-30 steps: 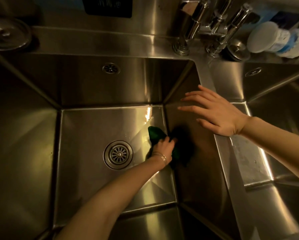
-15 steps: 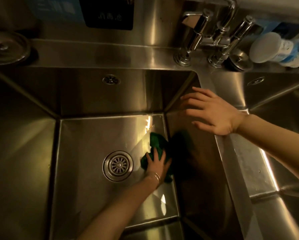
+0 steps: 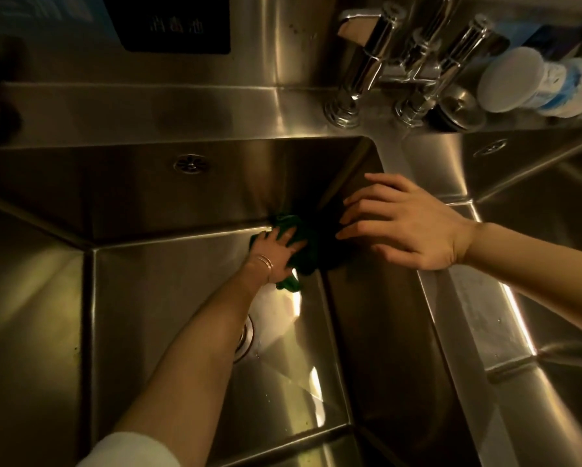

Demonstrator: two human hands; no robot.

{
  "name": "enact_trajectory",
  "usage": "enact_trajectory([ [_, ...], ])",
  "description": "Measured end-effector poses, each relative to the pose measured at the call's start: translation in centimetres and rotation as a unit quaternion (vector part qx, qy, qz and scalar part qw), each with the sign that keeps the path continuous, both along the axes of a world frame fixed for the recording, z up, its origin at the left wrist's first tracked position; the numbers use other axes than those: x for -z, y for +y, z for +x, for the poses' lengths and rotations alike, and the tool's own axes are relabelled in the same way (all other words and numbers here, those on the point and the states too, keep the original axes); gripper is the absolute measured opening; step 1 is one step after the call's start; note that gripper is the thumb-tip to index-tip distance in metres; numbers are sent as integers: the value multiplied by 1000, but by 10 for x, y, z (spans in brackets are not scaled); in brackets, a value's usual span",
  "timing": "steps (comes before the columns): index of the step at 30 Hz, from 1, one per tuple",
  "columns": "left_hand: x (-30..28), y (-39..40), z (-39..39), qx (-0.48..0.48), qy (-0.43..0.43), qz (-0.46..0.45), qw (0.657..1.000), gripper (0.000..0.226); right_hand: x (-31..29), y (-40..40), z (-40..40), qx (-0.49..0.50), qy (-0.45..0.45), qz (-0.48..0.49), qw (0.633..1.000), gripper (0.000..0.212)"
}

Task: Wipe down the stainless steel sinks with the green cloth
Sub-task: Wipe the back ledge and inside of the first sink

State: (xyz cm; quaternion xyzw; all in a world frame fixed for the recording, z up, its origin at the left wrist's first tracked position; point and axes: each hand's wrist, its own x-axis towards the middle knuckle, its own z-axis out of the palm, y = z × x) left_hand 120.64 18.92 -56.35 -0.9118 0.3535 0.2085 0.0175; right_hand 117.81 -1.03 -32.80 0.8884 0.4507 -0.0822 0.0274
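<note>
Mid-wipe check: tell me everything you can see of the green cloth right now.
The dark green cloth looks soft and crumpled, bunched rather than spread flat. It lies at the far right corner of the left stainless steel sink's floor, where floor, back wall and right wall meet. The left hand presses on it with spread fingers, covering its near left part; a small fold pokes out below the wrist. Its right portion fades into shadow, so that edge is unclear. The right hand hovers above, apparently apart.

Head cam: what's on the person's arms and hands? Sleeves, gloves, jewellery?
No gloves; both hands are bare. The left hand has thin metal bangles at the wrist, and a pale sleeve is pushed up past the elbow, forearm bare. The right hand shows no rings or bracelet; its forearm is bare to the frame edge.
</note>
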Motion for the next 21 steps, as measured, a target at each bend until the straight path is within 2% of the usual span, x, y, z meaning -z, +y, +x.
enact_trajectory([
  [6,2,37,-13,-110,46,-71,990,64,-1,0,0,8,-4,-13,1000,44],
  [10,4,85,-25,-165,20,-64,984,63,-1,-1,-1,7,-31,-47,998,46],
  [13,0,94,-27,-173,39,-37,983,62,-1,0,0,10,-38,-69,997,47],
  [15,-5,80,-34,-105,52,-22,993,62,-1,0,-1,17,-45,-74,996,48],
  [17,-6,58,-53,12,65,-29,997,62,0,0,-4,21,-57,-65,996,47],
  [21,-9,20,-119,181,89,-29,979,63,1,7,-22,20,-74,-41,996,37],
])
